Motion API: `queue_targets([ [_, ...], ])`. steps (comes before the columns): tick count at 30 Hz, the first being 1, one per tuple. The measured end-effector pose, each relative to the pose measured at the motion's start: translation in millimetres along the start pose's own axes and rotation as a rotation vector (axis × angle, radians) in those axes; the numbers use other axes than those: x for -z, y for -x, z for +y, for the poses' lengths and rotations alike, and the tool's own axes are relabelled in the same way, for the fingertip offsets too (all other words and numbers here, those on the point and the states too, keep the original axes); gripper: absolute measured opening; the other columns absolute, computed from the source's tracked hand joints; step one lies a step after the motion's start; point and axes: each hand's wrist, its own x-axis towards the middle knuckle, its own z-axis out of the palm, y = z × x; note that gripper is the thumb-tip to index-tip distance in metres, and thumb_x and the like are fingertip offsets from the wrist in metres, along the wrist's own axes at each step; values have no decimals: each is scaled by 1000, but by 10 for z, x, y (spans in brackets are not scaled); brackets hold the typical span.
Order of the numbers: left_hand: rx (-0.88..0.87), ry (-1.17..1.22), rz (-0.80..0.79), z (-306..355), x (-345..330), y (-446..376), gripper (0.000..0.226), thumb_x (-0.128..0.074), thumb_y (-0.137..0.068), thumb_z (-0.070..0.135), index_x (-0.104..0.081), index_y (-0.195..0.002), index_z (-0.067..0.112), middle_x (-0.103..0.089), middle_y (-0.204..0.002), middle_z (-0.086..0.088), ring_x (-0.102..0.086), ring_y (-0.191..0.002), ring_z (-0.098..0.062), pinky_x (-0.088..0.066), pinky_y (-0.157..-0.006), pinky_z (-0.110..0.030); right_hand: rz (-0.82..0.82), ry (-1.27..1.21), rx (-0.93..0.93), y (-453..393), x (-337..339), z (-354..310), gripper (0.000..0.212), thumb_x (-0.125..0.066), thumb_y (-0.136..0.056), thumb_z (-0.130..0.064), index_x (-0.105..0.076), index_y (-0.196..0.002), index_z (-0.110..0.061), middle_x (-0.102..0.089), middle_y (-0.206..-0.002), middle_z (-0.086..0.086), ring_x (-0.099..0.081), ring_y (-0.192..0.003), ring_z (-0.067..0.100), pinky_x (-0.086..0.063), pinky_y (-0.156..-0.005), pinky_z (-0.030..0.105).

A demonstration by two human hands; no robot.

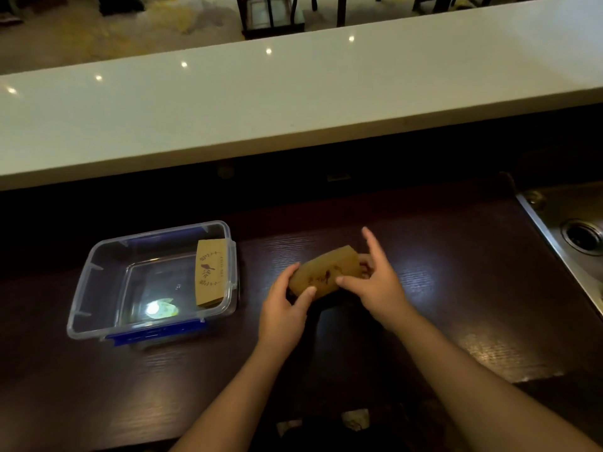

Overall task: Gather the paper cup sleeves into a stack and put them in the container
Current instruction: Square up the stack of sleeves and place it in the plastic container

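Observation:
A stack of brown paper cup sleeves (328, 272) with a dark print sits just above the dark wooden counter, held at both ends. My left hand (285, 308) grips its left end, thumb on top. My right hand (375, 282) holds the right end, with the index finger raised. To the left stands a clear plastic container (98, 256) with blue clips. Inside it, more brown sleeves (211, 277) lean against its right wall.
A white raised bar top (293, 93) runs across the back. A steel sink (574, 233) with a drain lies at the right edge. The dark counter (456, 288) extends between container and sink. Chair legs stand beyond the bar.

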Motion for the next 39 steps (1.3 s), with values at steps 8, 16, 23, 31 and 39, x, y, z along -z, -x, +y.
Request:
queue_targets([
  [8,382,669,-4,336,-105,84,26,-68,-81,7,-66,-102,22,-75,-85,5,-69,-70,-2,-49,-53,-13,-70,-697,-329,85,-190,-233,27,-61,-84,3,-63,-110,-2,-74,-101,17,-74,-91,25,-60,-69,31],
  [16,555,648,-95,456,125,71,39,-72,-79,18,-57,-115,9,-71,-100,-11,-66,-83,-21,-51,-70,-34,-132,-501,-334,39,-285,-418,18,-56,-85,2,-68,-99,1,-78,-86,10,-75,-80,21,-59,-60,28],
  [23,483,540,-259,587,721,-169,16,-67,-82,12,-72,-95,5,-77,-83,-9,-73,-73,-17,-57,-59,-29,-299,-393,-337,7,-546,-694,19,-56,-85,1,-69,-98,-1,-79,-84,6,-75,-77,16,-58,-58,26],
  [31,397,484,-88,352,1504,-257,19,-60,-86,9,-69,-102,4,-77,-82,-9,-73,-76,-20,-60,-63,-34,-418,-382,-302,-2,-1243,-965,17,-66,-86,-9,-69,-102,-6,-77,-88,6,-73,-84,19,-59,-77,30],
  [39,531,352,137,-236,2528,-538,15,-60,-88,14,-62,-100,6,-71,-93,-15,-69,-82,-23,-55,-62,-32,-156,238,-93,-117,-1501,-791,42,-67,-85,-29,-58,-125,-19,-67,-103,-1,-65,-88,13,-52,-70,26],
])
